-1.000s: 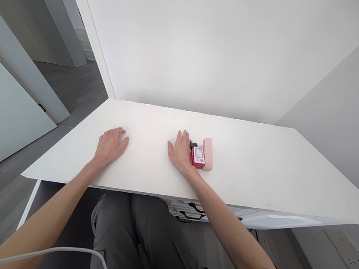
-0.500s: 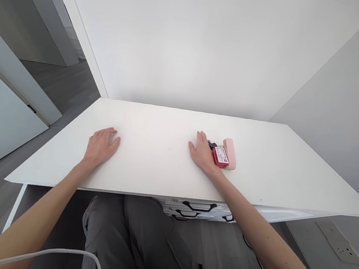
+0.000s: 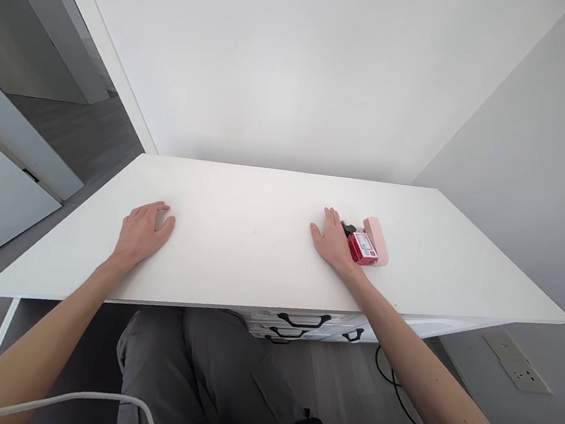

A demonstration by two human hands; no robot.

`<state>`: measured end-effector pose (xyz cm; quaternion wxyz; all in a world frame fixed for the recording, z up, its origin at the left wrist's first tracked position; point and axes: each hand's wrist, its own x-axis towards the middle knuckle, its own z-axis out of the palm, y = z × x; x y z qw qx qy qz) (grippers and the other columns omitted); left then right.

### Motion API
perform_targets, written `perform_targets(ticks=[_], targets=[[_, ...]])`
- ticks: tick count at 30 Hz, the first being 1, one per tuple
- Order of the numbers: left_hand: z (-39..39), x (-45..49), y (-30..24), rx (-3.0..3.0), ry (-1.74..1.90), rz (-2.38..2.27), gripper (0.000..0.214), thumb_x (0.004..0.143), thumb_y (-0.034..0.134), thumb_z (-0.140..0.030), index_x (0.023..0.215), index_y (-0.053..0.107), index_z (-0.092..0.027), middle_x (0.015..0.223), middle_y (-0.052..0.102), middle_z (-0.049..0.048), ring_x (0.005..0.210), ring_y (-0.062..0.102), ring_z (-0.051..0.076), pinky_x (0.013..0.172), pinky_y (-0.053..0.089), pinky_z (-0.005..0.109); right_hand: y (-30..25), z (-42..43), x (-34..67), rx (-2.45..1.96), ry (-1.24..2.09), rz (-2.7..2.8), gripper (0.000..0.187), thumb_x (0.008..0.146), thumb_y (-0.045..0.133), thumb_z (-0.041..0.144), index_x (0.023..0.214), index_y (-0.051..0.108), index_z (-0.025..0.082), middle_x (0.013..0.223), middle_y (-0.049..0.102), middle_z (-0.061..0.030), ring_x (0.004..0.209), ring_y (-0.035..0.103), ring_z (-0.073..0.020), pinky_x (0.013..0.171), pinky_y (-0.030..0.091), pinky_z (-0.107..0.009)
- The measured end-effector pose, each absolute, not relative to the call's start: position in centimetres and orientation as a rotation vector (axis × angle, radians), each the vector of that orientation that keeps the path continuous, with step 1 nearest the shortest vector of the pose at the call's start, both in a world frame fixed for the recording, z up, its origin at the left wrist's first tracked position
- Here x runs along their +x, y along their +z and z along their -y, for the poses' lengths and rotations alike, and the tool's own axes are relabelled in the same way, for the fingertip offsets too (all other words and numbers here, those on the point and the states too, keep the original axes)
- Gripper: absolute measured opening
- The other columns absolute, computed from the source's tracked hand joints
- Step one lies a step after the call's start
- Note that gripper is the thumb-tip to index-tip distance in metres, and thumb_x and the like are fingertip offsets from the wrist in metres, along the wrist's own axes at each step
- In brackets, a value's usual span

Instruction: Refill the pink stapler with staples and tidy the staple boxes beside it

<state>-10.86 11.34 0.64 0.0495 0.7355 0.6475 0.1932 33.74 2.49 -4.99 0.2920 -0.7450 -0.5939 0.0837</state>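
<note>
My right hand [image 3: 333,240] lies on the white desk [image 3: 226,260], open, fingers stretched forward and thumb apart. Its outer edge is against a small red box [image 3: 363,248] with a white label. A small dark object [image 3: 348,228], whose kind I cannot make out, shows by the fingers at the box's far corner. On the box's right side lies a pink, long, rounded case-like object [image 3: 377,242], touching or almost touching it. My left hand [image 3: 141,231] rests on the left part of the desk, open, with loosely curved fingers and nothing held.
A white wall [image 3: 288,70] stands behind the desk. Drawers with black handles [image 3: 303,320] are under the front edge. A white cable [image 3: 78,394] crosses my left forearm. Black cable [image 3: 398,386] lies on the floor near a wall socket [image 3: 524,375].
My right hand has slid right across the desk, and the red box, dark object and pink object have shifted right with it. My left hand stays in place; the view has turned slightly.
</note>
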Motion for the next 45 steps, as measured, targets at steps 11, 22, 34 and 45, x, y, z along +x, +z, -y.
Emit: perform_targets(ticks=[11,22,34,45], targets=[[-11.3,-10.6,0.9,2.236,0.575,-1.978,0.055,0.096,0.042,-0.051,0.139,0.060,-0.021,0.160,0.057,0.0108,0.152,0.043,0.039,0.126,0.032,0.059,-5.8,-2.3,39.9,-2.026,0.127,1.538,0.074,0.105,0.041,0.047,0.166,0.033,0.006,0.174,0.034,-0.0218,0.165,0.028,-0.0312,0.132,0.029,-0.052],[-11.3,-10.3,1.2,2.256,0.545,-1.980,0.055,0.099,0.040,-0.050,0.139,0.059,-0.017,0.160,0.056,0.0120,0.152,0.043,0.038,0.126,0.032,0.059,-6.5,-1.5,41.1,-2.105,0.082,1.428,0.075,0.104,0.041,0.049,0.164,0.036,0.003,0.175,0.029,-0.0262,0.168,0.014,-0.0377,0.132,0.023,-0.061],[-11.1,-10.1,1.3,2.247,0.537,-1.992,0.055,0.099,0.040,-0.050,0.139,0.059,-0.018,0.161,0.056,0.0118,0.152,0.042,0.038,0.126,0.032,0.060,-5.4,-0.9,40.6,-2.082,0.119,1.488,0.072,0.105,0.042,0.043,0.164,0.035,0.004,0.174,0.034,-0.0229,0.166,0.023,-0.0345,0.131,0.029,-0.056],[-10.7,-10.2,0.8,2.337,0.430,-1.967,0.063,0.103,0.031,-0.051,0.149,0.053,-0.016,0.167,0.048,0.0132,0.157,0.037,0.036,0.128,0.028,0.061,-4.4,0.7,36.5,-2.019,0.184,1.732,0.062,0.110,0.038,0.045,0.159,0.049,0.010,0.175,0.036,-0.0174,0.165,0.027,-0.0316,0.133,0.027,-0.054]])
